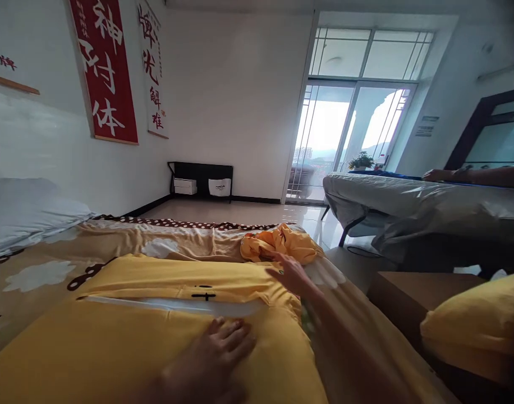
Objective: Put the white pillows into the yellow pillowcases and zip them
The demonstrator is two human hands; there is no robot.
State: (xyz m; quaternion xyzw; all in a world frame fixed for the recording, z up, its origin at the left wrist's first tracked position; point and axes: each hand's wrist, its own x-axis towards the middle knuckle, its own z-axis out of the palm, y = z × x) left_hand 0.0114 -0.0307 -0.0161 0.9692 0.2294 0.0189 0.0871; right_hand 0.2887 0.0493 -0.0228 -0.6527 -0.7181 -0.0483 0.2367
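A yellow pillow cover [126, 336] lies flat on the bed, with a long slit across it. White filling [177, 304] shows through the slit, and a small black printed mark sits just above. My left hand [223, 356], a little blurred, rests on the cover below the slit with its fingers spread. At the cover's far right corner is my right hand [290, 275], fingers stretched out and apart over the fabric. Just beyond it lies a crumpled orange-yellow cloth [299, 247].
The bed has a brown patterned sheet [126, 238]. On the right stand a cardboard box [402, 286] and a yellow stuffed pillow [480, 320]. Behind them, another person's arm [484, 175] reaches over a plastic-covered table [408, 193]. A low black shelf [202, 171] stands by the wall.
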